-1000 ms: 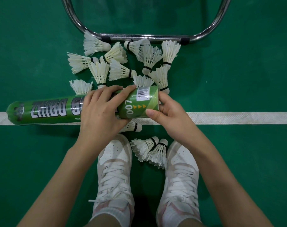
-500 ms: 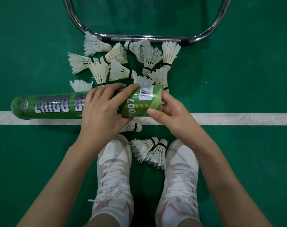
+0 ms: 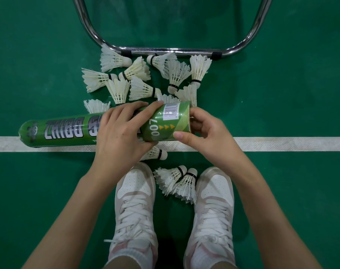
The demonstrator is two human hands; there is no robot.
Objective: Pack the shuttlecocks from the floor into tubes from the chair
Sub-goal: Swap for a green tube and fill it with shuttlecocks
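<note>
Above the white floor line, the left hand (image 3: 118, 133) wraps the green tube (image 3: 84, 131) level while the right hand (image 3: 208, 136) pinches its end, likely uncapping it; next, load shuttlecocks (image 3: 142, 88) scattered beyond.

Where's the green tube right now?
Head view, centre-left: the green tube lies sideways above the white line, left hand gripping its middle, right hand at its right end.

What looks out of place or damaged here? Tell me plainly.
Nothing looks damaged. The shuttlecocks lie scattered at all angles on the green floor, as expected before packing. The left hand grips the green tube held level, and the right hand holds its end.
</note>
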